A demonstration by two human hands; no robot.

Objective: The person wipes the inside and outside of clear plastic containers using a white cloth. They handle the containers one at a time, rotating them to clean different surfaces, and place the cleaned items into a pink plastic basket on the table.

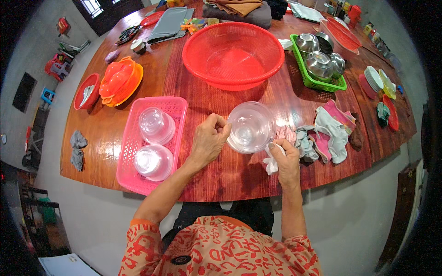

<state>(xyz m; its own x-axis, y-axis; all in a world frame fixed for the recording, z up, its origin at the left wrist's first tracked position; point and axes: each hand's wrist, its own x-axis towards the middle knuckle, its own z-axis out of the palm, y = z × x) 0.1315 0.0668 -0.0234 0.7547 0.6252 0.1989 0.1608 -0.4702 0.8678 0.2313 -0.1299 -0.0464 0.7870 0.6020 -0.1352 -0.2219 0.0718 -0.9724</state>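
Observation:
A clear plastic bowl [251, 126] is between my hands, its open side facing me. My left hand [208, 139] is closed on the bowl's left rim, thumb and fingers pinched together. At the lower right rim, my right hand [286, 161] is closed on a white cloth [270, 165], which hangs below the fingers by the bowl's edge. Whether the cloth reaches inside the bowl I cannot tell. On the left, a pink perforated basket [126, 158] holds clear plastic bowls [154, 162] turned upside down in two places.
A large red colander basin [233, 80] stands beyond the bowl. Crumpled cloths [332, 133] lie to the right, below a green basket [329, 86] of metal bowls. Orange baskets [120, 83] and a small red bowl [86, 92] sit at the left. Grey cloths [78, 149] lie near the left edge.

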